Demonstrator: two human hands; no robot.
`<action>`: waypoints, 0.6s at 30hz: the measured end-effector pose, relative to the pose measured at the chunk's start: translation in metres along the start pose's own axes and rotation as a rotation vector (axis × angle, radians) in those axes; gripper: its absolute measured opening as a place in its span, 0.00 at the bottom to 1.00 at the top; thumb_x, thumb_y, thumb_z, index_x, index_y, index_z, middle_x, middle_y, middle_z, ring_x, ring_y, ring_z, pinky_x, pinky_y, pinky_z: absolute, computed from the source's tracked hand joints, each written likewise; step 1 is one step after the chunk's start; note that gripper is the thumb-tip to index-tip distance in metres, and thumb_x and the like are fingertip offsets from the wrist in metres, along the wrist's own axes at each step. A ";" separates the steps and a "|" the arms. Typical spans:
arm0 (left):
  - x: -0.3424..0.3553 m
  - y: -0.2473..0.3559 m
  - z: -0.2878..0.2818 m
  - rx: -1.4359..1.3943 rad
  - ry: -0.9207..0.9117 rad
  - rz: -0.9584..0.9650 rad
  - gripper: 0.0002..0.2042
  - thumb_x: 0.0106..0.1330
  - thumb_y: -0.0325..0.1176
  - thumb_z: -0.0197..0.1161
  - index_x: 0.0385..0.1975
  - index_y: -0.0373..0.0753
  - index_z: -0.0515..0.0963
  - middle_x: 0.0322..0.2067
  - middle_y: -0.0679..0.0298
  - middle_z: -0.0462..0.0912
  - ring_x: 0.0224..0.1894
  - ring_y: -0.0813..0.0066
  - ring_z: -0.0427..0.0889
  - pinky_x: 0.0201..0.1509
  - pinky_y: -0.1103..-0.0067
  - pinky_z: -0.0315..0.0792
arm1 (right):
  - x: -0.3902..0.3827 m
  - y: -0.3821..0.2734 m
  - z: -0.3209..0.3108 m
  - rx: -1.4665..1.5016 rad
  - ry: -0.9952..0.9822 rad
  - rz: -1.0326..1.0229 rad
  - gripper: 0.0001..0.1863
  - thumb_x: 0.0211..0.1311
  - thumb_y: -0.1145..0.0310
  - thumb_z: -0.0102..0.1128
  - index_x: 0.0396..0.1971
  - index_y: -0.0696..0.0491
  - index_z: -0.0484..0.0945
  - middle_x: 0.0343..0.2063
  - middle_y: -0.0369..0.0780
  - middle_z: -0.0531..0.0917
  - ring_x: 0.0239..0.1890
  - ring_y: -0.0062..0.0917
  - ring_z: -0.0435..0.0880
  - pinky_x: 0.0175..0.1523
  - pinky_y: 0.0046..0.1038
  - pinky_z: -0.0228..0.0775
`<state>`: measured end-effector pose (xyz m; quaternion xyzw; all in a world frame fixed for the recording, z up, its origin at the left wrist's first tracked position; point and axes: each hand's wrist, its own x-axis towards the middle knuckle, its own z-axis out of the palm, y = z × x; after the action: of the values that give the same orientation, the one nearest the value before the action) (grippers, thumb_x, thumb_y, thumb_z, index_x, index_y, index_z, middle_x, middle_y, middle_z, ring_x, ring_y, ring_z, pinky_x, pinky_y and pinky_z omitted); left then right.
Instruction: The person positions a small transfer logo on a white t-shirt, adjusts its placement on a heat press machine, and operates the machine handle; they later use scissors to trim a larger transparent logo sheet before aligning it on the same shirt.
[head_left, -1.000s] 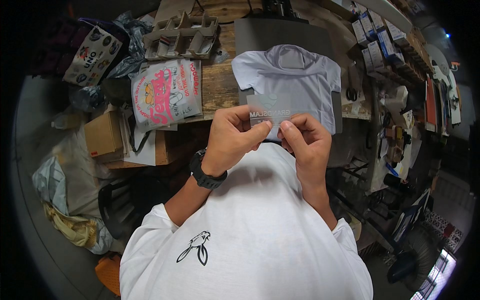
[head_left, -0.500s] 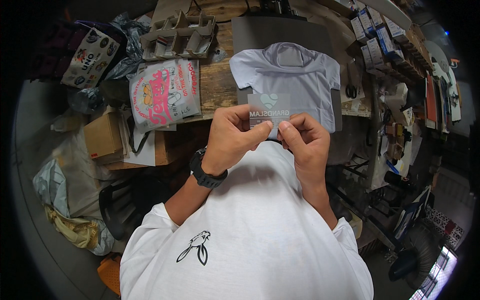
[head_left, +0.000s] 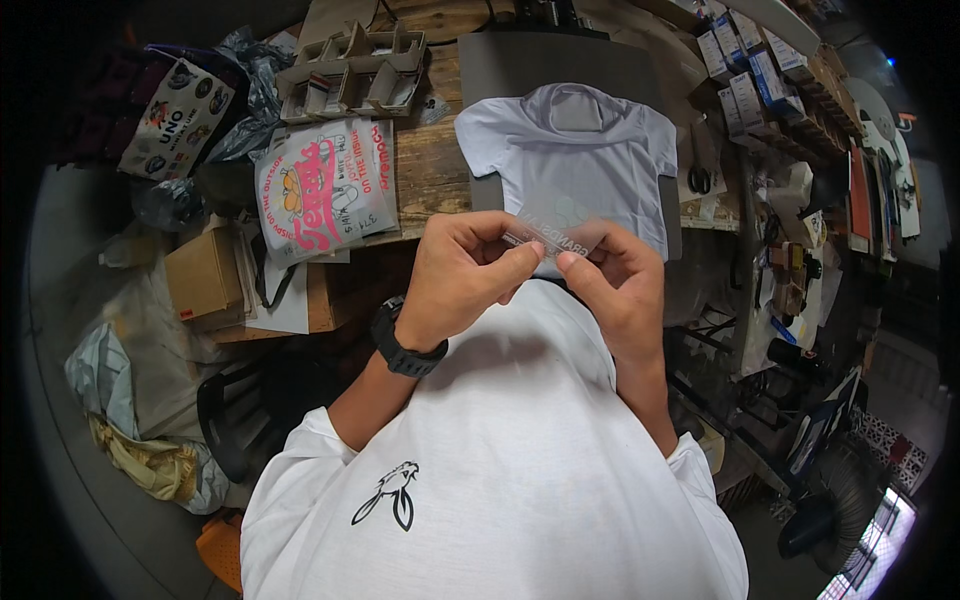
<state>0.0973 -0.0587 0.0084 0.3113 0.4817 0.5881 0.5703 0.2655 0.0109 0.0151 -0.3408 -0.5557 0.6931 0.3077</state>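
Note:
Between my two hands is a small translucent transfer film [head_left: 567, 222] with pale, mirrored lettering and a heart shape. My left hand [head_left: 470, 262], with a black watch on its wrist, pinches the film's near left part between thumb and fingers. On the other side my right hand [head_left: 618, 282] pinches it at the near right, the two thumbs almost meeting. Just beyond the hands a small white T-shirt [head_left: 585, 150] lies spread flat, its neckline pointing away from me. Beneath the shirt is a dark grey board [head_left: 500, 62].
Printed film sheets [head_left: 318, 190] lie at the table's left, before a divided cardboard tray [head_left: 350, 75]. Black-handled scissors [head_left: 699, 180] lie right of the shirt. Stacked small boxes [head_left: 745, 85] stand at the far right. A cardboard box [head_left: 207, 272] sits lower left.
The film has tilted from facing me upright to slanting away and turned askew, so its print looks foreshortened. Both hands keep their pinch on it.

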 end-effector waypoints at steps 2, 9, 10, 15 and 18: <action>0.000 0.003 0.001 0.035 0.000 0.002 0.07 0.65 0.28 0.65 0.35 0.29 0.83 0.16 0.71 0.76 0.14 0.90 0.68 0.15 0.88 0.56 | 0.001 0.001 -0.003 -0.040 -0.007 -0.001 0.03 0.59 0.75 0.63 0.32 0.58 0.80 0.25 0.29 0.79 0.27 0.08 0.71 0.30 0.14 0.60; -0.001 0.004 0.001 0.048 -0.018 -0.001 0.07 0.65 0.27 0.64 0.35 0.29 0.83 0.15 0.71 0.75 0.14 0.90 0.68 0.15 0.88 0.56 | 0.001 -0.002 -0.004 -0.021 -0.022 0.033 0.03 0.58 0.76 0.63 0.32 0.58 0.80 0.25 0.30 0.79 0.26 0.08 0.72 0.29 0.14 0.60; -0.001 0.006 0.001 0.041 -0.027 -0.024 0.06 0.65 0.27 0.64 0.34 0.29 0.83 0.16 0.70 0.76 0.15 0.90 0.69 0.16 0.88 0.58 | 0.001 -0.002 -0.003 -0.002 -0.016 0.025 0.03 0.58 0.77 0.63 0.32 0.58 0.80 0.25 0.30 0.79 0.26 0.08 0.72 0.30 0.14 0.61; -0.002 0.005 0.001 0.072 -0.044 -0.022 0.07 0.66 0.27 0.64 0.34 0.29 0.82 0.15 0.70 0.75 0.14 0.90 0.67 0.15 0.88 0.56 | 0.000 -0.002 -0.003 0.053 -0.027 0.016 0.04 0.57 0.78 0.63 0.32 0.59 0.80 0.27 0.32 0.80 0.29 0.11 0.74 0.33 0.15 0.64; -0.002 0.008 0.000 0.017 -0.042 -0.071 0.06 0.63 0.25 0.63 0.33 0.28 0.83 0.17 0.69 0.78 0.16 0.88 0.72 0.18 0.88 0.62 | 0.000 0.000 -0.002 0.069 -0.020 0.010 0.04 0.57 0.79 0.62 0.33 0.60 0.80 0.27 0.33 0.81 0.29 0.11 0.75 0.34 0.16 0.65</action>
<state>0.0949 -0.0596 0.0165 0.3112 0.4852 0.5569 0.5980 0.2673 0.0125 0.0151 -0.3259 -0.5325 0.7169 0.3102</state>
